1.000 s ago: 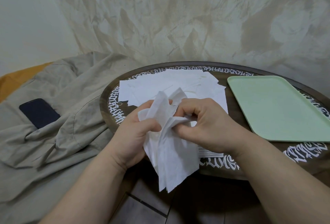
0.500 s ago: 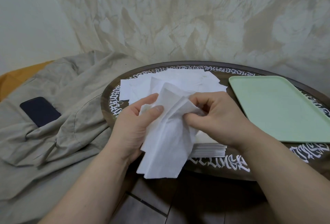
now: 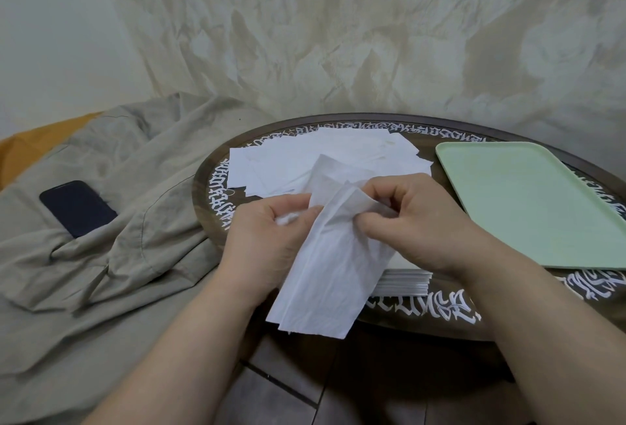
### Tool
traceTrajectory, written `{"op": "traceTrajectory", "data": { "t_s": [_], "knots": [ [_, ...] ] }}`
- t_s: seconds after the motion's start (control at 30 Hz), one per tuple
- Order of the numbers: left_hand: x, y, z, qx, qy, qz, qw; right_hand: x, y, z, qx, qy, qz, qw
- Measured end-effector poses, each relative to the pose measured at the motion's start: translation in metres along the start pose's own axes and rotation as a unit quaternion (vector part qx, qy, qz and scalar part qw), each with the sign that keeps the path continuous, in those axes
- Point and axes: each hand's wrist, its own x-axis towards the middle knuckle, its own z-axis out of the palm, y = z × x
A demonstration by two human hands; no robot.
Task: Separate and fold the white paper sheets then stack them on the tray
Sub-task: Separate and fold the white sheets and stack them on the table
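holding a white paper sheet [image 3: 333, 265] above the table's [image 3: 420, 318] near edge: left hand [image 3: 267, 241] and right hand [image 3: 411, 224] each pinch its upper part with curled fingers. loose sheets [image 3: 325, 157] lie behind; green tray [image 3: 542, 201] sits right, bare.

White ornate lettering [image 3: 426, 304] is running around the rim of the dark round bench [image 3: 389, 324], but none of it is forming words that can be read. Nothing else in view is showing any text, label or number.
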Motion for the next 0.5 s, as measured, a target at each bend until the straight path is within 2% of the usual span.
{"op": "traceTrajectory", "data": {
  "t_s": [0.2, 0.4, 0.5],
  "knots": [
    [0.001, -0.002, 0.002, 0.060, -0.027, 0.058, 0.996, 0.001, -0.002, 0.001, -0.048, -0.030, -0.006, 0.998],
    [0.006, -0.008, -0.009, 0.046, 0.020, 0.060, 0.997, 0.002, 0.001, -0.007, -0.208, -0.014, -0.047, 0.977],
    [0.007, -0.008, -0.014, 0.049, 0.013, 0.070, 0.996, -0.002, -0.008, -0.013, -0.269, -0.012, -0.072, 0.960]
  ]
}}
